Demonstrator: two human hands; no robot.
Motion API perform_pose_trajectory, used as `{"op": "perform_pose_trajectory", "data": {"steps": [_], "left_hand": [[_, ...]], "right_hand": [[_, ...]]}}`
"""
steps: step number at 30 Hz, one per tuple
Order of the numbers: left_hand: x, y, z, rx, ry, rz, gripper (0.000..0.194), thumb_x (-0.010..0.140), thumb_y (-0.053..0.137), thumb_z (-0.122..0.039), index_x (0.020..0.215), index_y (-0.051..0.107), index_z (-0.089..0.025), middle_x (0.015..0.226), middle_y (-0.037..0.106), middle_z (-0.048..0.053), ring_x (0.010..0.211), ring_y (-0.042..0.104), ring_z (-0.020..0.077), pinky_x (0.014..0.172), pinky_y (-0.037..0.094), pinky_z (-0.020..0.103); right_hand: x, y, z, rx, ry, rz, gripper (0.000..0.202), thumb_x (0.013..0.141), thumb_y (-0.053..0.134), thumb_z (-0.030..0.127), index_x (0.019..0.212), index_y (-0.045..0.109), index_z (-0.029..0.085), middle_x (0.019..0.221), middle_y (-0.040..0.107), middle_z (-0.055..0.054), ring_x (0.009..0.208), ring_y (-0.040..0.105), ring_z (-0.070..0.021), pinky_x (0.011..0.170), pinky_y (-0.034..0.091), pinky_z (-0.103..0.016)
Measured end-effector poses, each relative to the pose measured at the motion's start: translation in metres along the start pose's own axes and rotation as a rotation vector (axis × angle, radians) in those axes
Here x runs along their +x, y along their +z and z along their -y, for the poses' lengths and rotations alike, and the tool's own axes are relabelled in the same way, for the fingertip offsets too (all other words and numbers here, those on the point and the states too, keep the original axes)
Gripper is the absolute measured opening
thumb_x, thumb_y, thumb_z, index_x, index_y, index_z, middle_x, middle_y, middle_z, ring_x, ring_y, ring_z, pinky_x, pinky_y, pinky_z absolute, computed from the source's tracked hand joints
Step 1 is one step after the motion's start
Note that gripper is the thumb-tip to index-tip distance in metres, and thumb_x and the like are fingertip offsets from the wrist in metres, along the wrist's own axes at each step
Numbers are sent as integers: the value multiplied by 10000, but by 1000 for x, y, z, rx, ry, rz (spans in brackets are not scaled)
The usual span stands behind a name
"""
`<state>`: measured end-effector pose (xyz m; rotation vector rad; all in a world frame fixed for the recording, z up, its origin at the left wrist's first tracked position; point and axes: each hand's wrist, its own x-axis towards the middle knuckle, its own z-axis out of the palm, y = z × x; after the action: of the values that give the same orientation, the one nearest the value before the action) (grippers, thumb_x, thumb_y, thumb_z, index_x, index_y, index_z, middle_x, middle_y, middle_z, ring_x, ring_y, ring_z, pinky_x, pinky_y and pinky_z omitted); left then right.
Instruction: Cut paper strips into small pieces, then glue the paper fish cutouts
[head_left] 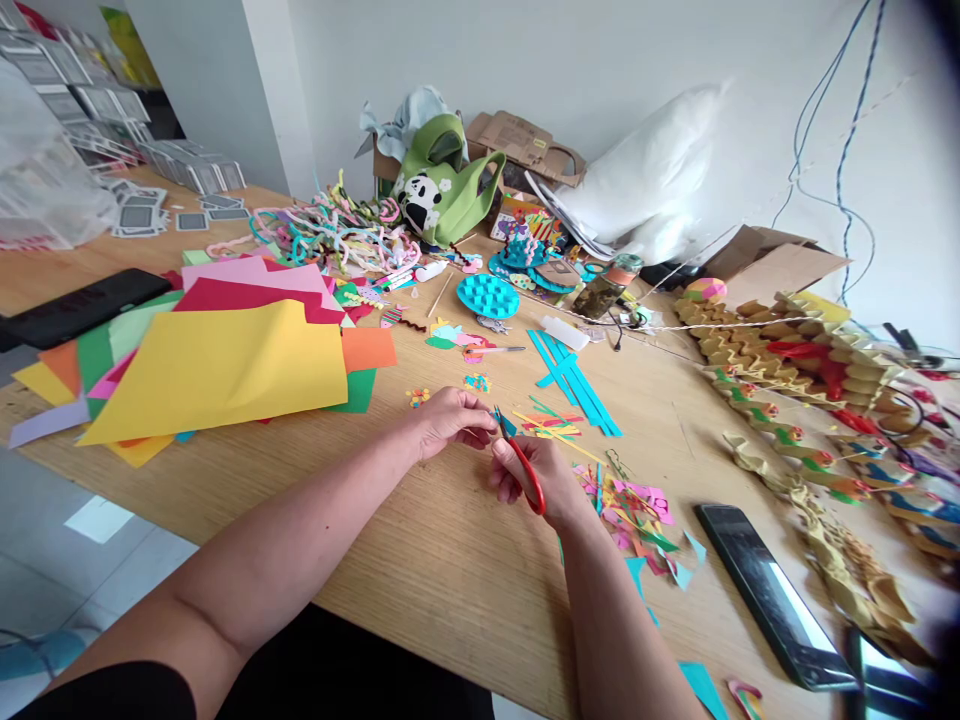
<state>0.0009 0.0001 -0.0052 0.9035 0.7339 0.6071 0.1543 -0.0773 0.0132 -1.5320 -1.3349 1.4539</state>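
Observation:
My right hand [551, 478] is wrapped round a pair of red-handled scissors [534, 480], their blades pointing up and away from me. My left hand [450, 420] is pinched at the blade tips, by a small bit of blue paper [508, 425]; its fingertips partly hide what they hold. Just beyond lie small blue paper bits [477, 382] and orange and yellow bits [418, 397]. Thin coloured paper strips [555, 425] are spread behind my right hand, with wider blue strips [574, 380] further back. Paper scraps [637, 515] lie right of my right wrist.
Coloured sheets, a yellow sheet [225, 370] on top, are stacked at left beside a black phone-like object [90, 305]. At right are a phone [772, 595] and egg-carton pieces [780, 400]. Pipe cleaners [337, 235], a green panda bag [450, 190] and a jar [606, 290] stand behind.

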Motion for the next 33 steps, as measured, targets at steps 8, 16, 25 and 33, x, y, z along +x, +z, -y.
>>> {"op": "perform_pose_trajectory", "data": {"steps": [8,16,25,33], "left_hand": [[1,-1,0,15,-8,0,267,506,798,-242,665,632,-107,633,647,28,589,597,114,646,489,278],[1,-1,-1,-6,-3,-28,248,511,788,-227,658,624,-114,639,655,29,576,601,115,623,495,275],[0,-1,-2,-1,14,-35,204,530,761,-198,657,625,-115,624,645,27,575,599,115,608,494,266],[0,1,-1,1,15,-22,228,531,775,-215,664,619,-115,621,643,21,564,593,111,615,499,272]], "right_hand": [[0,-1,-1,-16,-27,27,572,665,675,700,626,576,137,534,626,-37,406,572,-109,392,451,-193],[1,0,-2,2,-1,19,570,648,682,704,612,554,149,517,623,-34,385,569,-112,364,428,-188],[-1,1,2,6,18,14,596,624,676,731,607,559,147,526,638,-50,392,576,-115,372,440,-193],[0,0,-2,8,-7,21,590,653,662,725,636,577,141,543,647,-52,395,579,-118,376,452,-204]]}}
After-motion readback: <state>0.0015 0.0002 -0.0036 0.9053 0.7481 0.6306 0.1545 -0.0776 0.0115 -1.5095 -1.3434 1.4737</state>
